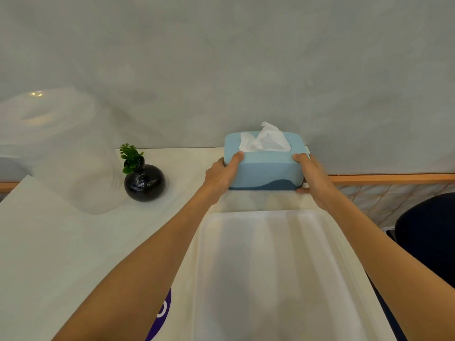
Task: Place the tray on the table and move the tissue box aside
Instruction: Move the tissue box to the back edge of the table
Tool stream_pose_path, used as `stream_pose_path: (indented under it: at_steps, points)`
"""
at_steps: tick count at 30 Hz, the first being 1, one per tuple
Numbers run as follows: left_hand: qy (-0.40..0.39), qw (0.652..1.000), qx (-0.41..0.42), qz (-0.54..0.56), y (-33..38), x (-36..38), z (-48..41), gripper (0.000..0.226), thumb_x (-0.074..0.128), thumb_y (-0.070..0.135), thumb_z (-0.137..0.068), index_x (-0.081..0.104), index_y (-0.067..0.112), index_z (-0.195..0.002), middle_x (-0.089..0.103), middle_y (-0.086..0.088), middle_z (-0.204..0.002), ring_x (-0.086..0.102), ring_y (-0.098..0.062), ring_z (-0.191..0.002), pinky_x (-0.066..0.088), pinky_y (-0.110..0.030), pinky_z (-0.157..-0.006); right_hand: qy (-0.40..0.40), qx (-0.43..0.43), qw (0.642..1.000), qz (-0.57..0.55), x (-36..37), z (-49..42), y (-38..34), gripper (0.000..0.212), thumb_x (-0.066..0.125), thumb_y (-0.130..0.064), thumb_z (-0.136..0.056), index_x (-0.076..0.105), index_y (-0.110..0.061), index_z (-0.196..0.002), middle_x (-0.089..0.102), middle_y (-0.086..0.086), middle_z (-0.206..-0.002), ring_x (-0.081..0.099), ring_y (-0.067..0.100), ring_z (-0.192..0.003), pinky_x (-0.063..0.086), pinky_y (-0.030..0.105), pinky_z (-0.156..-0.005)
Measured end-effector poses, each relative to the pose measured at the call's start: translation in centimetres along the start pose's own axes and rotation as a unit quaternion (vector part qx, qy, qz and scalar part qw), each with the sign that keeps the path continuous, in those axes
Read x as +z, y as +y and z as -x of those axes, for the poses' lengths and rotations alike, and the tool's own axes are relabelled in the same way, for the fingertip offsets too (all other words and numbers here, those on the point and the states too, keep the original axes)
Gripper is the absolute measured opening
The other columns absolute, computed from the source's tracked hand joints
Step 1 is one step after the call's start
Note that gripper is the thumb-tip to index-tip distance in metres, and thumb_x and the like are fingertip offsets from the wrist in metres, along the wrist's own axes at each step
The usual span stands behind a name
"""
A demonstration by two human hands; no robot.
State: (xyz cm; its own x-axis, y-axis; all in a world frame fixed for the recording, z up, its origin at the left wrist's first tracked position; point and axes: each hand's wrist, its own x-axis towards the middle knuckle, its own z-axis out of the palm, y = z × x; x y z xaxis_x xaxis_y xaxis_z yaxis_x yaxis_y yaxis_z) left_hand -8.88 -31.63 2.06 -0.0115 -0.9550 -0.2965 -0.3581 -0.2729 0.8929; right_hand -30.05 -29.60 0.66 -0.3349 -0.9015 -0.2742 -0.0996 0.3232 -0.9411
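Gripping the unlabelled tissue box: left hand, right hand, beyond the tray.

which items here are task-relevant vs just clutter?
Task items:
tissue box, gripped at its ends by left hand and right hand
white tray, already on the table

Bystanders:
black vase with green sprig
dark chair at right
purple sticker
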Motion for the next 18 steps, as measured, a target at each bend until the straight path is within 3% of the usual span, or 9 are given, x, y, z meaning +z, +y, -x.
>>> stream_pose_path:
  at_steps: [4,9,12,15,18]
  points:
    - [0.010,1.000,0.007,0.002,0.3,0.7,-1.1,0.054,0.041,0.068,-0.084,0.047,0.022,-0.110,0.052,0.000,-0.105,0.050,-0.008,-0.079,0.036,-0.021,-0.057,-0.006,-0.002,1.000,-0.007,0.2,-1.2,-0.5,0.030,0.044,-0.048,-0.086,0.042,-0.035,-0.114,0.050,-0.011,-0.095,0.050,0.010,-0.086,0.055,0.050,-0.089]
    - [0.034,0.999,0.017,-0.020,0.5,1.0,-1.6,0.051,0.037,0.069,-0.086,0.045,0.022,-0.104,0.052,-0.001,-0.103,0.047,-0.006,-0.073,0.035,-0.019,-0.055,-0.002,0.008,1.000,-0.016,0.7,-1.5,-0.9,0.038,0.045,-0.051,-0.086,0.043,-0.031,-0.118,0.052,-0.004,-0.103,0.053,0.019,-0.096,0.055,0.049,-0.091]
    - [0.026,0.999,0.025,-0.021,0.7,1.1,-1.2,0.058,0.033,0.069,-0.087,0.047,0.018,-0.112,0.053,-0.002,-0.106,0.051,-0.013,-0.082,0.039,-0.023,-0.062,-0.002,0.009,1.000,-0.013,0.6,-1.1,-1.1,0.043,0.045,-0.054,-0.088,0.043,-0.028,-0.121,0.051,0.000,-0.114,0.051,0.024,-0.106,0.054,0.049,-0.092]
    - [0.016,0.999,0.031,-0.023,0.8,0.8,-0.5,0.068,0.029,0.068,-0.088,0.044,0.014,-0.127,0.051,-0.004,-0.113,0.050,-0.020,-0.098,0.038,-0.030,-0.076,-0.002,0.008,1.000,0.003,0.4,-0.4,-1.2,0.060,0.042,-0.058,-0.090,0.036,-0.024,-0.139,0.048,0.002,-0.128,0.048,0.024,-0.111,0.050,0.050,-0.098]
    - [0.003,0.999,0.031,-0.027,0.5,0.6,0.5,0.070,0.029,0.067,-0.089,0.043,0.011,-0.129,0.049,-0.004,-0.113,0.048,-0.020,-0.100,0.036,-0.031,-0.078,-0.008,0.018,1.000,0.011,0.2,0.8,-1.1,0.070,0.041,-0.060,-0.090,0.027,-0.022,-0.146,0.042,0.004,-0.141,0.044,0.026,-0.124,0.046,0.050,-0.102]
